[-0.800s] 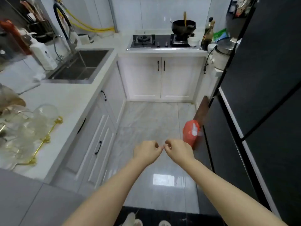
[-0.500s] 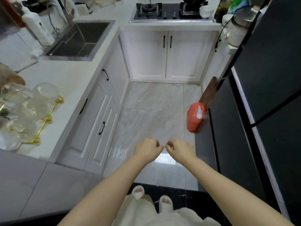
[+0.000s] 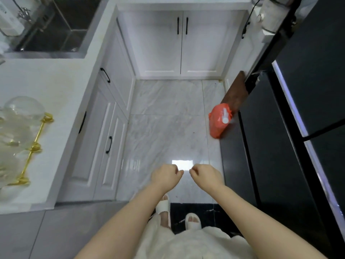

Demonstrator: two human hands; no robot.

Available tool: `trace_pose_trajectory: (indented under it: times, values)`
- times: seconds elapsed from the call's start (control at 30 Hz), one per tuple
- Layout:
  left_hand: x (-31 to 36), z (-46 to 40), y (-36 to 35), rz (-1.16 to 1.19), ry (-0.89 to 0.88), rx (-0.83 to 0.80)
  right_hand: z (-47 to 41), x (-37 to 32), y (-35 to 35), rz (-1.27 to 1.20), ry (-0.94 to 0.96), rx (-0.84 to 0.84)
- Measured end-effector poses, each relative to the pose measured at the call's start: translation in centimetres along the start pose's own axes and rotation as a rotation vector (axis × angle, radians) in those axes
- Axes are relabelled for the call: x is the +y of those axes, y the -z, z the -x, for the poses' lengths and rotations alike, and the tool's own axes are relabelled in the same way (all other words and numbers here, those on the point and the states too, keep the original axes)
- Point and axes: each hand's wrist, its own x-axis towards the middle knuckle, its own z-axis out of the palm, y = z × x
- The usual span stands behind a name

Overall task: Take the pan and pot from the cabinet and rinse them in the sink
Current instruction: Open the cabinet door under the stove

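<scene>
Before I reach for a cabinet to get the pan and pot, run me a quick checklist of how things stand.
1. Left hand free: ok, loosely curled, nothing held.
2. Right hand free: ok, also loosely curled, nothing held.
3. Cabinet doors open: not ok, every door in view is shut.
4. Pan and pot located: cannot tell, neither is visible.
5. Sink free to rinse in: ok as far as seen, the visible part of the basin holds nothing.
6. Floor path clear: ok in the middle; an orange bag sits at the right by the fridge.
</scene>
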Motion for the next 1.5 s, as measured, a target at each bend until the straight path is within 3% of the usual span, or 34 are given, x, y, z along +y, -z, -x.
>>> trace_pose_trajectory:
  times: [0.43, 1.1, 1.5]
  values:
    - [-5.1, -6.3, 4.5, -0.046, -0.052, -0.070, -6.2, -4.7, 0.5, -0.034, -0.073, 0.046]
    - [2.1, -19.5, 10.4, 0.081, 0.133, -0.059, -20.0, 1.3, 9.7, 0.045, 0.049, -0.035]
    - [1.3, -28.3, 17.1, 0.109, 0.140, -0.059, -30.0, -2.0, 14.5, 0.027, 0.004, -0.083]
